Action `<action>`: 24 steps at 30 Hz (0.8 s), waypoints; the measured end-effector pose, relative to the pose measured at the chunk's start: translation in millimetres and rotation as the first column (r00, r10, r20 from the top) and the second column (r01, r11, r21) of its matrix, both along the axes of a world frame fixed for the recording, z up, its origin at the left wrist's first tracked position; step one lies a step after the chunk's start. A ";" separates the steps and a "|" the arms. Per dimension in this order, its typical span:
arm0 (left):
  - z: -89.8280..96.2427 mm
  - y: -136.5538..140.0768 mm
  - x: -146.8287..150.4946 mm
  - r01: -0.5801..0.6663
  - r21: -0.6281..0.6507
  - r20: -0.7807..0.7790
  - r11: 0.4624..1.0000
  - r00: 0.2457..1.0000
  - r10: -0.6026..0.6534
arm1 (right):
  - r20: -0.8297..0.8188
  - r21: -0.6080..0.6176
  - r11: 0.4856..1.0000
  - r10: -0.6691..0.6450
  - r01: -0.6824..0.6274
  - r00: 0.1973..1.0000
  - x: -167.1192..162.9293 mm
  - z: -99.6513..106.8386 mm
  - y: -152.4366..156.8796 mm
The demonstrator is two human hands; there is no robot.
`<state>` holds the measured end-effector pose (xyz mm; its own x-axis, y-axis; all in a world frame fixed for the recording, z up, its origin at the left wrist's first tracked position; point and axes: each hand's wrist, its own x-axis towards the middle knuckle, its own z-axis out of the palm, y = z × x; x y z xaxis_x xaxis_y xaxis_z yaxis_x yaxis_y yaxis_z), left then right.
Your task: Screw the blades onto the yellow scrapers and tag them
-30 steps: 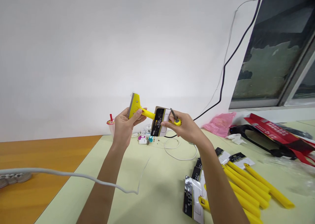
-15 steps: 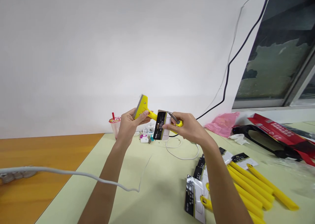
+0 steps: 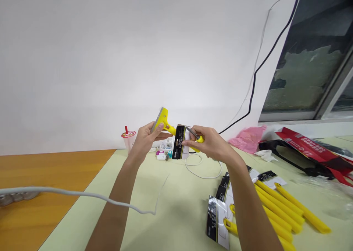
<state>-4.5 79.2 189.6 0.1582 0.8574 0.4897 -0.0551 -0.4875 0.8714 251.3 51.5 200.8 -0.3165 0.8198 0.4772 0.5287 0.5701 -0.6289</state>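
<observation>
My left hand [image 3: 142,140] is closed round the head of a yellow scraper [image 3: 164,115], thumb on its face and the blade edge toward the upper left. The scraper's handle runs right, behind a black-and-white printed card [image 3: 179,142]. My right hand [image 3: 213,143] pinches that card at its right edge. In the same hand is a screwdriver [image 3: 200,139] with a yellow handle and a grey shaft, which crosses the card's top corner. Where the card joins the scraper is hidden. Both hands are above the pale table [image 3: 154,192].
Several yellow handles [image 3: 281,203] and printed cards [image 3: 217,221] lie at the right. Behind are a cup with a red straw [image 3: 128,140], small trinkets [image 3: 162,155], a white cable [image 3: 204,177], a pink bag [image 3: 246,138] and a red package [image 3: 311,149]. A blurred cord [image 3: 82,195] crosses the left foreground.
The scraper's head has shifted slightly right and tilted a little in my left hand. My right hand keeps its hold on the card and screwdriver.
</observation>
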 end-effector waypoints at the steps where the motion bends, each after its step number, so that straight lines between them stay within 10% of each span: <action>1: -0.3 0.4 0.5 -0.003 0.008 0.005 1.000 1.000 0.003 | 0.014 -0.029 1.000 0.007 -0.007 1.000 -0.3 0.4 -1.1; 24: -5.0 -0.9 20.0 -0.125 0.128 0.138 0.984 0.985 0.107 | 0.171 0.123 0.989 -0.106 0.086 0.980 4.6 -9.2 7.9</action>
